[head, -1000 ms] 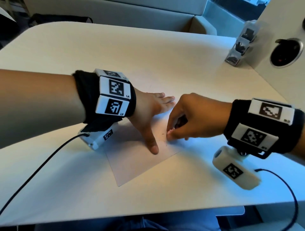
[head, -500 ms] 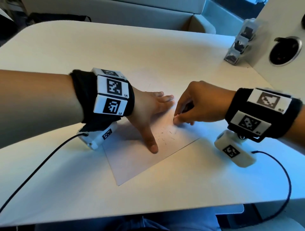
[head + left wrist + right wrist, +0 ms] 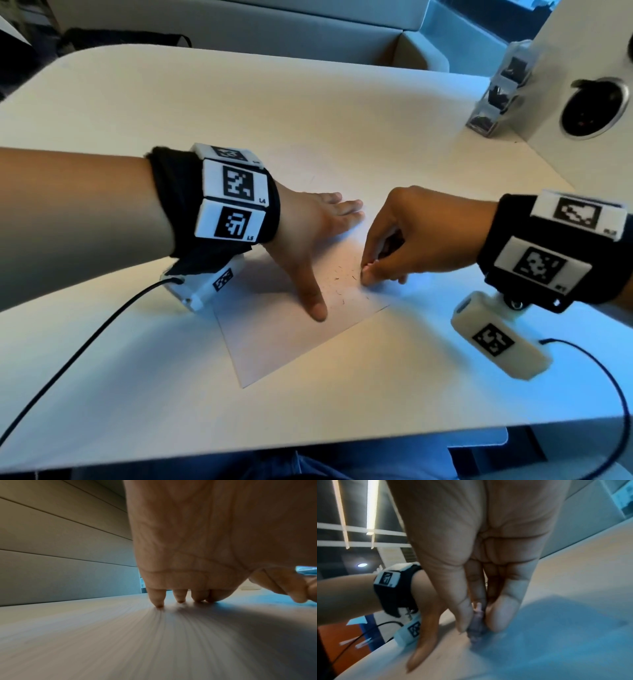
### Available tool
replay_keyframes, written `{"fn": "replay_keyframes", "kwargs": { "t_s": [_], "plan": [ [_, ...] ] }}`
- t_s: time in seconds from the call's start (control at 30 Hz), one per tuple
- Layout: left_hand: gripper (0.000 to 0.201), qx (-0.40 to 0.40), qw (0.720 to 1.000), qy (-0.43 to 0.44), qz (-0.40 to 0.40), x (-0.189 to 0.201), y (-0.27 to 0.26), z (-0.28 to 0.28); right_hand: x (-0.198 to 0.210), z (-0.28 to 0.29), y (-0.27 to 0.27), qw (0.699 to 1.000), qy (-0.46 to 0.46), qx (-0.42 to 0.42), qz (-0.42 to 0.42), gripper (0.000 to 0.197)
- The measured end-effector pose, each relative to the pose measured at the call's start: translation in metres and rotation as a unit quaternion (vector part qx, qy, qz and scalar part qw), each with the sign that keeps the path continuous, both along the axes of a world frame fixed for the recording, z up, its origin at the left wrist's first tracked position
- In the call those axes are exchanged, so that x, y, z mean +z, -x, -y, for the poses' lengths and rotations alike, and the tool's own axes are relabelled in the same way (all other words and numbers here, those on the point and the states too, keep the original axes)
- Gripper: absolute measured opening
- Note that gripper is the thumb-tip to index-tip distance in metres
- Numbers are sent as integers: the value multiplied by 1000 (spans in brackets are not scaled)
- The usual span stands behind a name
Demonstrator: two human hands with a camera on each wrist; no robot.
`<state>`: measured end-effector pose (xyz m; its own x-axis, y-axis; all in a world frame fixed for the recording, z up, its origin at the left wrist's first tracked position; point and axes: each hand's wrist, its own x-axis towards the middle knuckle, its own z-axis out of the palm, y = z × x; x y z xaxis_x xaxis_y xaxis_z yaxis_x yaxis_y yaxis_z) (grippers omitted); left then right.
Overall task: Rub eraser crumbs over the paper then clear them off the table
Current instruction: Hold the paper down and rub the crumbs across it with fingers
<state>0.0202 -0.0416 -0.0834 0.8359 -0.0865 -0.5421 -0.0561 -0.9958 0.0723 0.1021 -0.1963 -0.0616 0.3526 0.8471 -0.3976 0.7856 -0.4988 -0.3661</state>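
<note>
A white sheet of paper (image 3: 274, 342) lies on the pale table (image 3: 239, 120), turned like a diamond. Small dark eraser crumbs (image 3: 339, 279) are scattered on its right part. My left hand (image 3: 315, 233) lies flat on the paper with straight fingers and its thumb stretched toward me; in the left wrist view the fingertips (image 3: 158, 601) press the surface. My right hand (image 3: 387, 246) pinches a small pale eraser (image 3: 476, 627) between thumb and fingers and holds it down on the paper at the crumbs' right edge. In the head view the eraser is mostly hidden by the fingers.
A clear plastic holder (image 3: 496, 96) stands at the table's far right beside a white panel with a round socket (image 3: 592, 109). Black cables (image 3: 85, 342) trail from both wrist cameras. A padded bench (image 3: 239, 20) runs behind the table.
My right hand went away from me across the paper with the eraser, then came back toward me. Crumbs now show on the sheet. The left hand has stayed put.
</note>
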Motion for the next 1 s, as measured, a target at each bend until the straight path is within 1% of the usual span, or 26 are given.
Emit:
{"fn": "replay_keyframes", "kwargs": {
  "t_s": [0.13, 0.2, 0.3, 0.47, 0.6, 0.73, 0.8, 0.9, 1.0],
  "plan": [
    [141, -3, 1000, -8, -10, 0, 0, 0, 3, -2, -18, 998, -25, -45, 40, 9],
    [142, -5, 1000, -5, -9, 0, 0, 0, 0, 0, -14, 998, -29, -36, 33, 8],
    [145, -6, 1000, -5, -7, -1, 1, 0, -1, 0, -3, 1000, 1, -6, 11, 9],
    [141, -5, 1000, 0, -14, 1, 1, -1, 1, -4, -24, 995, -40, -64, 63, 10],
    [142, -8, 1000, 0, -17, -1, 0, -3, 0, -6, -16, 999, -7, -33, 34, 13],
    [143, -6, 1000, 9, -16, -1, 0, -3, 2, -10, -26, 996, -24, -65, 56, 11],
    [145, -5, 1000, 16, -16, -2, -1, -6, 0, -11, -25, 997, -28, -60, 48, 11],
    [151, -11, 1000, 19, -18, -5, -1, -9, -1, -12, -17, 999, -7, -33, 25, 13],
    [147, -12, 999, 21, -20, -5, -2, -8, 1, -15, -25, 997, -19, -61, 48, 12]
  ]
}}
